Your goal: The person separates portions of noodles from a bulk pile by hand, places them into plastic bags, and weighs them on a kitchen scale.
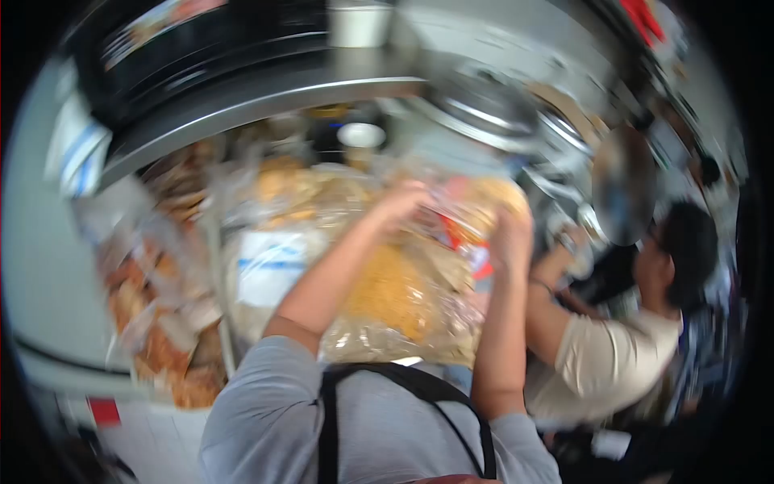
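your left hand [401,203] is up at arm's length with its fingers curled over the top edge of a big clear bag of yellowish food [403,298], and your right hand [510,234] is pressed flat against the bag's right upper side, fingers closed on the plastic near a red and white label [472,250]. the picture is blurred, so you can read both hands as clamped on the bag, but not how much plastic each one has pinched. the bag sits between your two forearms, straight ahead of your chest and high, with most of its bulk hanging below both grips; its long axis runs roughly top to bottom, so the weight lies under your hands, not beside them. your left hand is the higher one and sits nearer the bag's middle top, your right is lower and out on the edge. just behind and to the left of the bag are more clear bags of food [161,306] stacked close against it, under a curved metal rail [242,105]. off your right elbow, near but apart from your arm, another person in a beige shirt [613,355] is reaching in with their own hand [568,246]
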A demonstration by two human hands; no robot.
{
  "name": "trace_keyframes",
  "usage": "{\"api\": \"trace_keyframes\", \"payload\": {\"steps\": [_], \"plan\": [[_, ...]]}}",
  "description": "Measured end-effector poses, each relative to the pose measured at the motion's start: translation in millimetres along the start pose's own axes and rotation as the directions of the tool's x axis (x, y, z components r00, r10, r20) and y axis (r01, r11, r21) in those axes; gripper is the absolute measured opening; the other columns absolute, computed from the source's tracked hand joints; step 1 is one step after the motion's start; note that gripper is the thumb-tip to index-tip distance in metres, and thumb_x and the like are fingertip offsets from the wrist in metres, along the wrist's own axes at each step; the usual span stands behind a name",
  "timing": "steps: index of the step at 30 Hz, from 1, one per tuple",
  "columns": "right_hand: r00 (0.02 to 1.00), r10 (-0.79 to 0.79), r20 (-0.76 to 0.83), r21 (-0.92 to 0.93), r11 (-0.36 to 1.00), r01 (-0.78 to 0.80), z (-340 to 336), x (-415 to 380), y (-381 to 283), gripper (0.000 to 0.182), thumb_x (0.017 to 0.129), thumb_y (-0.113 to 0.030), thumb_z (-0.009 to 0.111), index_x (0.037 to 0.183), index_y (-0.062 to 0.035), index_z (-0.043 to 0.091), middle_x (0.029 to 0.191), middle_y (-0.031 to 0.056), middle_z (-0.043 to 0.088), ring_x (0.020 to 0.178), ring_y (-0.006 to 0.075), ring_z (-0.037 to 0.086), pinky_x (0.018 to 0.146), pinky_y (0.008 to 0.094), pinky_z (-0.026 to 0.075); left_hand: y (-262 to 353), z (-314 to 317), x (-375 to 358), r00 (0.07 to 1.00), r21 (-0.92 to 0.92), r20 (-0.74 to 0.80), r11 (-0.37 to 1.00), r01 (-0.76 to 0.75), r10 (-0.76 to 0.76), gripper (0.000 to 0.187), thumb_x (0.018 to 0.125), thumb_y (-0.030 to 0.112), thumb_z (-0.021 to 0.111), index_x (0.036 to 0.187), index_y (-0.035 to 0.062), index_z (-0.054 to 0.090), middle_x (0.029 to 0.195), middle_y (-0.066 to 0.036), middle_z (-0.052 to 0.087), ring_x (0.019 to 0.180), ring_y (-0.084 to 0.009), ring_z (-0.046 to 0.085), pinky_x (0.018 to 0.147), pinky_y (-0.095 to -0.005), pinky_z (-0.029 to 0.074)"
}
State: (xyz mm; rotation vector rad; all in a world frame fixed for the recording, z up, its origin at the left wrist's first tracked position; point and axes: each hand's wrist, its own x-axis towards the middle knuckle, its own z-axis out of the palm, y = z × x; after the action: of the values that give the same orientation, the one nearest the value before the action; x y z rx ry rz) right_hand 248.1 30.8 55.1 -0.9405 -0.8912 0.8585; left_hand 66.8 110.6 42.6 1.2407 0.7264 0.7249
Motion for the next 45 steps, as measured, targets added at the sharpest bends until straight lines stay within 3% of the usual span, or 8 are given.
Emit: {"api": "trace_keyframes", "payload": {"steps": [5,12,16,21,27,31,34,45], "plan": [[0.795,0.416,0.442,0.493,0.627,-0.603,28,-42,38,0.035,0.086,-0.024,0.038,0.113,-0.0022,0.043,0.110,0.0128,0.051,0.100,0.0261,0.050,0.086,0.0396,0.040,-18,-6,-80,0.968,-0.448,-0.062,0.860,-0.245,0.243,0.021,0.075,0.015,0.054,0.093,0.0044,0.051,0.082,-0.003,0.053,0.069,-0.0122,0.051,0.060,-0.0253,0.043],[0.553,0.613,0.564,0.389,0.394,-0.833,82,-108,99,0.042,0.084,-0.032,0.038,0.112,-0.0004,0.043,0.109,0.0131,0.051,0.096,0.0271,0.052,0.080,0.0419,0.044,-66,-23,-146,0.823,0.294,-0.409,0.911,-0.290,0.394,0.022,0.075,0.020,0.057,0.080,0.0022,0.047,0.065,-0.003,0.049,0.061,-0.0084,0.045,0.054,-0.0246,0.039],[0.411,0.694,0.591,0.257,0.321,-0.912,94,-142,99,0.046,0.084,-0.037,0.038,0.116,-0.0041,0.040,0.112,0.0148,0.048,0.097,0.0279,0.051,0.078,0.0440,0.044,-82,-30,-173,0.719,-0.131,-0.691,0.965,-0.228,0.076,0.016,0.072,0.014,0.059,0.072,0.0039,0.047,0.060,-0.003,0.046,0.056,-0.0092,0.044,0.049,-0.0255,0.038],[0.026,0.819,0.574,-0.240,0.198,-0.950,91,-159,92,0.044,0.084,-0.036,0.040,0.117,-0.0075,0.037,0.102,0.0191,0.053,0.081,0.0247,0.058,0.067,0.0421,0.048,-141,-58,-157,0.396,0.301,-0.816,0.895,-0.330,0.421,0.015,0.073,0.014,0.057,0.073,0.0052,0.046,0.057,-0.002,0.044,0.047,-0.0084,0.041,0.040,-0.0254,0.035],[0.284,0.845,0.453,-0.859,0.499,-0.113,70,-131,79,0.017,0.083,-0.018,0.045,0.092,-0.0039,0.048,0.058,0.0046,0.052,0.035,0.0107,0.039,0.036,0.0236,0.035,-126,-37,-180,0.558,-0.041,-0.815,0.947,-0.319,0.153,0.014,0.073,0.011,0.057,0.073,0.0050,0.044,0.056,-0.002,0.046,0.044,-0.0080,0.042,0.037,-0.0246,0.033],[0.065,0.775,0.628,-0.442,0.425,-0.790,79,-110,104,0.016,0.083,-0.015,0.042,0.092,-0.0033,0.049,0.071,0.0027,0.052,0.054,0.0110,0.047,0.046,0.0221,0.037,-101,-3,-190,0.683,-0.010,-0.709,0.966,-0.259,0.176,0.013,0.073,0.011,0.055,0.072,0.0045,0.044,0.057,-0.003,0.047,0.045,-0.0098,0.045,0.039,-0.0263,0.035],[0.473,0.759,0.448,-0.071,0.557,-0.827,115,-143,86,0.019,0.082,-0.014,0.042,0.096,-0.0043,0.048,0.087,0.0050,0.052,0.075,0.0140,0.051,0.061,0.0262,0.042,-89,6,-186,0.662,0.231,-0.677,0.947,-0.223,0.321,0.012,0.073,0.011,0.054,0.071,0.0041,0.044,0.059,-0.004,0.048,0.052,-0.0121,0.048,0.045,-0.0282,0.038],[0.170,0.624,0.762,-0.165,0.443,-0.881,101,-108,37,0.041,0.081,-0.036,0.041,0.106,-0.0038,0.045,0.105,0.0143,0.050,0.097,0.0305,0.048,0.076,0.0470,0.040,-78,20,-186,0.711,0.102,-0.649,0.957,-0.271,0.270,0.011,0.074,0.010,0.052,0.073,0.0034,0.044,0.060,-0.006,0.047,0.056,-0.0136,0.048,0.047,-0.0291,0.039]]}}
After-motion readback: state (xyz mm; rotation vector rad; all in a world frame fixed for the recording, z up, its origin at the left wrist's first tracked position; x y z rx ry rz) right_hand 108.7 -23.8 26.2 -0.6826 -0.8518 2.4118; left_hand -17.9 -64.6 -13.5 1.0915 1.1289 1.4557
